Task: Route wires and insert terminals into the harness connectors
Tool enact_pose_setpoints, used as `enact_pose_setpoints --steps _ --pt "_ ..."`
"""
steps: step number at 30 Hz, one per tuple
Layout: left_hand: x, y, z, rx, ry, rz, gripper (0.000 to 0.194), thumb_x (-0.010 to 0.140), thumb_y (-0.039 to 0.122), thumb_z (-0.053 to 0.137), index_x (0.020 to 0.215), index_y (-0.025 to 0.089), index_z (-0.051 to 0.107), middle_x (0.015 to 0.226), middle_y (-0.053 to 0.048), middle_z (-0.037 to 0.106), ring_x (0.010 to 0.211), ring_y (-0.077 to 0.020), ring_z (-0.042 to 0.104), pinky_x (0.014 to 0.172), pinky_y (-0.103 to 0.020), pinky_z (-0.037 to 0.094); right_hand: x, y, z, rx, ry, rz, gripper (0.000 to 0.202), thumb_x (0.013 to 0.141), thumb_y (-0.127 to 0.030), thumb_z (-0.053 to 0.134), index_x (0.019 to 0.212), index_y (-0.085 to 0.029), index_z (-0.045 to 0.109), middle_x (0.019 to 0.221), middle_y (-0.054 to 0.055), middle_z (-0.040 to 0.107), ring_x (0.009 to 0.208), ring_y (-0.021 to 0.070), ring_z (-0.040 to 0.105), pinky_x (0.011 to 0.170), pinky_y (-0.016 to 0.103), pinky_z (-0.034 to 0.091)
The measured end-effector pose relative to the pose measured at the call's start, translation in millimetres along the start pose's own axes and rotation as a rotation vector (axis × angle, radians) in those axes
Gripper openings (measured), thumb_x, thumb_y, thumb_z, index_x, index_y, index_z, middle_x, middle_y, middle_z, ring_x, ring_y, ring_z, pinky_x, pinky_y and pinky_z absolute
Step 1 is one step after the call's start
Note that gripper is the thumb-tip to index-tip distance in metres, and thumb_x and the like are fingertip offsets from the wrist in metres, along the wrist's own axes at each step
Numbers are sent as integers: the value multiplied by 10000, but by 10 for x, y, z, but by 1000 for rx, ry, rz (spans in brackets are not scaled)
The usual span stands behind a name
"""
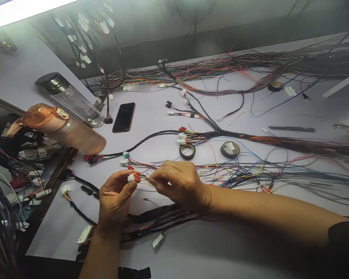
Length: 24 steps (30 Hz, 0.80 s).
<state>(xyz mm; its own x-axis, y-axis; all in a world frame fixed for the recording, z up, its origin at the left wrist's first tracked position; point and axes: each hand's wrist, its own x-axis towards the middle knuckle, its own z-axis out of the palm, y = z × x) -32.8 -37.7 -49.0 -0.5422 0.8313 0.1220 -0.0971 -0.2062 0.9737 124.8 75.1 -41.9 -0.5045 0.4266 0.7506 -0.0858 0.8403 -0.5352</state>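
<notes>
Between the thumb and fingers of my left hand (116, 197) is a small white and orange-red wire connector (136, 177), its orange end turned right. My right hand (178, 184) pinches a thin wire (147, 178) close to the holes in that end. Whether the tip sits inside a hole I cannot tell. Behind the left fingers lie a white connector (124, 162) and a teal connector (126, 155) on wires. A bundle of loose coloured wires (238, 174) runs off to the right behind my right hand.
Two bottles, an orange one (75, 135) and a clear one (81, 108), stand at the left near a phone (123, 117). Tape rolls (187, 156) lie mid-table among taped harness branches (232, 134). Long wires (192, 73) stretch along the back; connectors (37, 178) fill a bin at left.
</notes>
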Motion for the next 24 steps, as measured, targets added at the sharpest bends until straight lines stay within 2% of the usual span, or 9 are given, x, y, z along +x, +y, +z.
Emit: enact_pose_setpoints --steps 9,12,16,19,22,24 --pt "-1 -1 -23 25 51 -36 250 655 255 816 886 224 725 812 -26 703 729 -122 650 759 -233 526 23 -47 -24 88 -10 50 125 895 -181 583 786 -139 625 685 6 618 599 83 522 592 212 421" --pt "-24 13 -48 62 36 -36 255 680 266 796 919 219 721 830 -34 679 773 -127 631 792 -238 511 125 -54 -94 249 3 268 132 889 -213 599 785 -141 637 700 5 614 610 80 520 593 207 416" --pt "-80 14 -54 150 -100 -28 197 699 270 770 884 214 727 1027 -75 652 919 -185 613 847 -280 512 279 -9 -146 505 -37 680 149 865 -249 625 765 -139 638 679 -17 609 604 70 520 578 188 414" --pt "-113 -14 -31 230 -102 -60 177 715 254 746 886 213 734 1176 -88 623 997 -213 615 883 -281 517 306 27 -115 549 -178 759 114 839 -244 653 786 -143 658 709 -17 629 642 76 544 596 188 419" --pt "-118 -32 6 273 -5 -64 214 731 258 728 941 214 729 1126 -75 649 1083 -217 595 949 -240 483 280 34 -64 541 -267 776 124 825 -284 684 817 -161 675 774 -11 666 711 92 589 622 193 428" --pt "-107 -32 26 270 -3 -58 232 731 262 726 958 220 725 1121 -62 648 1105 -216 587 957 -227 478 260 22 -41 518 -285 783 142 819 -312 699 814 -171 684 791 -14 680 741 100 608 631 194 430"
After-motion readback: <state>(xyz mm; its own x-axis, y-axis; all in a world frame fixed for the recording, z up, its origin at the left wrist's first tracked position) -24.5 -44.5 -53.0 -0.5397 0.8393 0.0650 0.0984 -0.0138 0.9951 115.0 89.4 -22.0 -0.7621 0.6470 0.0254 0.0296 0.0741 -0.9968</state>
